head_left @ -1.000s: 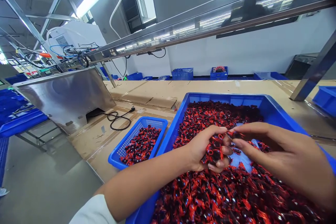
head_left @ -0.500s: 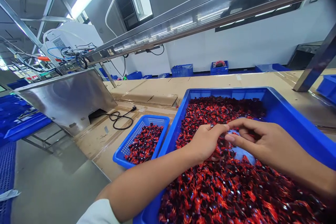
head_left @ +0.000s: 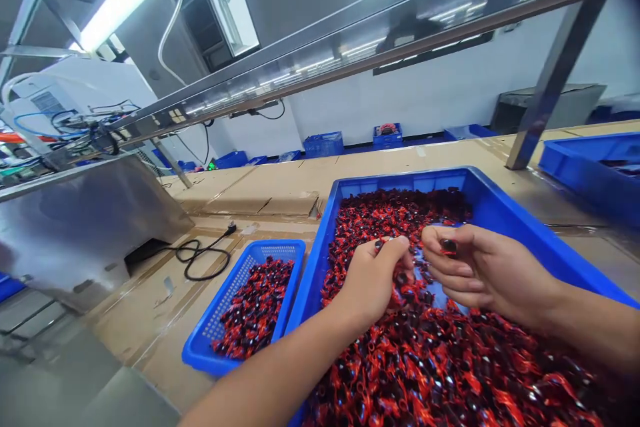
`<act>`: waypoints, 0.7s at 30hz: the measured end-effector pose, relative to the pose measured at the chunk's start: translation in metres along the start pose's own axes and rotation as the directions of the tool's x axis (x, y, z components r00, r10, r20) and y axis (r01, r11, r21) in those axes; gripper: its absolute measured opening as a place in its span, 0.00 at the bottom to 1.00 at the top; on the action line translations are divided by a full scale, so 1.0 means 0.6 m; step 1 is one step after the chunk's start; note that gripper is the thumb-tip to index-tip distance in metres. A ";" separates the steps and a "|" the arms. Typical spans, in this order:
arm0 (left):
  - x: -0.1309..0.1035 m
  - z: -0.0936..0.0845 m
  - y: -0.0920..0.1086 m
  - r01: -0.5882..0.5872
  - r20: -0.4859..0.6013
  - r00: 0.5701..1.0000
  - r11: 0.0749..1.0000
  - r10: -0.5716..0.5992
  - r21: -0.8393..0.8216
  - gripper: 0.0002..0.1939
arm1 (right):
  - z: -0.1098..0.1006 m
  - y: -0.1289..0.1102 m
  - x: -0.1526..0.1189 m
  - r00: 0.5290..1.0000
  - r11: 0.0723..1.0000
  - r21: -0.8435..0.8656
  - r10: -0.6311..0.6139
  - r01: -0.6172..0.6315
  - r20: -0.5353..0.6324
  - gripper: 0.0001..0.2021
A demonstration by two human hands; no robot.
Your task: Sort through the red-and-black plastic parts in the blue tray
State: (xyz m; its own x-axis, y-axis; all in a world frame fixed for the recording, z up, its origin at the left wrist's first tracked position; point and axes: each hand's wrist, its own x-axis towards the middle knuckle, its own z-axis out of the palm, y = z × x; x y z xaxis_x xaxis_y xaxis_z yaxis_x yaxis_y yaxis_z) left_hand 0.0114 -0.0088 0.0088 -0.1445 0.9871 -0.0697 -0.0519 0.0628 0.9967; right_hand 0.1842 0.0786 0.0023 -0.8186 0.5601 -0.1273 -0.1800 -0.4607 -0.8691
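Note:
Both my hands are over a large blue tub (head_left: 520, 213) heaped with small glossy dark-and-red plastic parts (head_left: 425, 360). My right hand (head_left: 490, 270) is closed, pinching one small dark part (head_left: 449, 247) between thumb and forefinger, its other fingers curled. To its left, my left hand (head_left: 373, 277) is closed too, with a small dark part (head_left: 379, 245) at its thumb and forefinger and several more red and dark pieces under its fingers. A gap separates the two hands. Between them a patch of the tub's blue floor (head_left: 440, 295) shows.
Left of the tub stands a smaller blue basket (head_left: 200, 340) holding similar parts. A black cable with a plug (head_left: 193, 273) lies on the cardboard-covered table (head_left: 160, 320). At right are a metal post (head_left: 550, 87) and another blue bin (head_left: 590, 167). A steel beam (head_left: 325, 67) crosses above.
My hands have moved apart from nearly touching. The right hand has turned, and a dark part now shows in its fingers. The view has swung to the right.

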 end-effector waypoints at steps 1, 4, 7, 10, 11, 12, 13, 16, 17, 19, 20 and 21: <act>-0.001 -0.001 0.002 -0.020 0.011 1.000 1.000 0.019 0.011 0.23 | -0.002 -0.002 0.000 0.999 0.998 0.067 0.011 -0.014 0.054 0.20; -0.006 -0.002 0.007 -0.015 0.045 0.999 0.999 0.013 0.034 0.23 | -0.005 -0.003 0.000 0.987 0.985 0.169 0.006 -0.033 0.162 0.16; -0.012 -0.001 0.010 -0.014 0.066 0.998 0.999 0.012 0.036 0.23 | -0.003 0.002 -0.002 0.980 0.983 0.181 0.005 -0.041 0.199 0.15; -0.013 0.000 0.011 -0.021 0.089 0.996 0.999 0.017 0.044 0.23 | -0.003 0.008 -0.004 0.976 0.987 0.156 0.004 -0.039 0.216 0.15; -0.013 0.000 0.011 -0.029 0.096 0.995 0.998 0.024 0.050 0.23 | -0.004 0.010 -0.004 0.976 0.989 0.143 0.006 -0.038 0.216 0.15; -0.013 0.000 0.011 -0.041 0.101 0.994 0.998 0.035 0.055 0.23 | -0.005 0.011 -0.004 0.978 0.991 0.130 0.007 -0.035 0.210 0.16; -0.012 0.000 0.011 -0.055 0.107 0.993 0.997 0.048 0.061 0.23 | -0.006 0.012 -0.004 0.980 0.993 0.113 0.011 -0.034 0.199 0.16; -0.011 0.000 0.009 -0.073 0.141 0.988 0.996 0.065 0.055 0.24 | -0.010 0.012 -0.001 0.989 0.998 0.039 0.042 -0.048 0.145 0.17; -0.011 0.000 0.007 -0.064 0.161 0.985 0.997 0.057 0.040 0.25 | -0.010 0.010 0.000 0.991 0.998 0.016 0.054 -0.057 0.124 0.18; -0.011 0.000 0.005 -0.027 0.207 0.978 1.000 0.028 -0.009 0.27 | -0.010 0.006 0.001 0.993 0.996 -0.016 0.085 -0.084 0.086 0.18; -0.012 -0.001 0.005 0.000 0.226 0.974 0.999 0.008 -0.039 0.29 | -0.010 0.003 0.000 0.992 0.994 -0.028 0.105 -0.103 0.065 0.19; -0.012 -0.001 0.005 0.033 0.244 0.970 0.997 -0.015 -0.067 0.30 | -0.009 0.000 -0.001 0.991 0.991 -0.047 0.128 -0.126 0.045 0.19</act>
State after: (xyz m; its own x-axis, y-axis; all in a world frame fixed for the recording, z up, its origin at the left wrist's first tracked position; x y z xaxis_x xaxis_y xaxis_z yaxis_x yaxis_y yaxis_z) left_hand 0.0117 -0.0161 0.0124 0.1016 0.9922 -0.0727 -0.1227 0.0850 0.9888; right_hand 0.1874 0.0820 0.0000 -0.8584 0.4654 -0.2157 -0.0499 -0.4944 -0.8678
